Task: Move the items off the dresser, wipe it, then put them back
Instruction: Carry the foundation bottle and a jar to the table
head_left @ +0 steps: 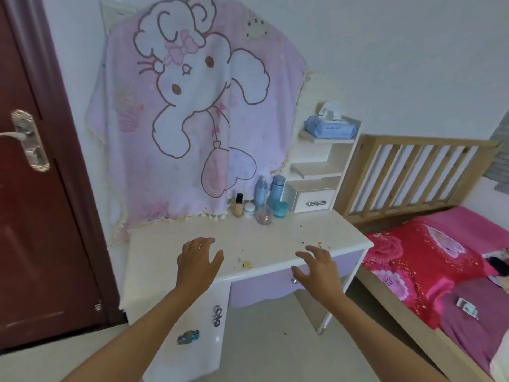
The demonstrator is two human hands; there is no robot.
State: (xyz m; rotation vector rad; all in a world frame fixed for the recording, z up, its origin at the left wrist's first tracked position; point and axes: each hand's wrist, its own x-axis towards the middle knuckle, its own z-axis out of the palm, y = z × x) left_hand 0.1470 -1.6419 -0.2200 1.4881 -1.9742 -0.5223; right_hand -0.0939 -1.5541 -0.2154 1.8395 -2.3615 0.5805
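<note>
Both hands are empty. The left hand (197, 261) is over the near middle of the dresser (165, 244), fingers spread and loosely bent, holding nothing. The right hand (321, 267) is at the near right edge, in front of the lilac drawer (261, 285), fingers wide and slightly curled, gripping nothing. Can't tell if either hand touches the top.

The items sit clustered at the far right of the top: foundation bottle (238, 205), small white jar (249, 210) just beside it, two tall blue bottles (260, 191) (276, 190) behind, teal jar (280, 209), and clear round container (264, 215) nearest.

Crumbs and a yellowish smear (246, 263) lie on the top between the hands. A pink cartoon blanket (192, 106) hangs behind the dresser. A wipes pack (329, 128) is on the top side shelf at far right. There is a red door (27, 216) at left and a bed (427, 257) at right.
</note>
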